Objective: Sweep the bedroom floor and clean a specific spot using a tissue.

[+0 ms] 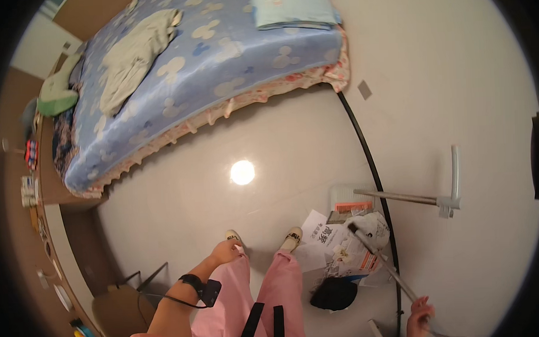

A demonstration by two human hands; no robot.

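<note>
My left hand hangs in front of my left leg, with nothing visible in it and its fingers loosely bent. At the lower right, my right hand is closed around a thin metal pole. The pole slants up and left, its dark tip over a white plastic bag. Below the bag, printed papers and a black cap lie in a pile on the floor. Higher up, a second metal rod extends left from a grey bracket at the wall.
A bed with a blue patterned cover and a beige garment stands ahead. Black baseboard trim runs along the wall. An orange comb-like piece lies by the pile. A chair and a cluttered desk are at left.
</note>
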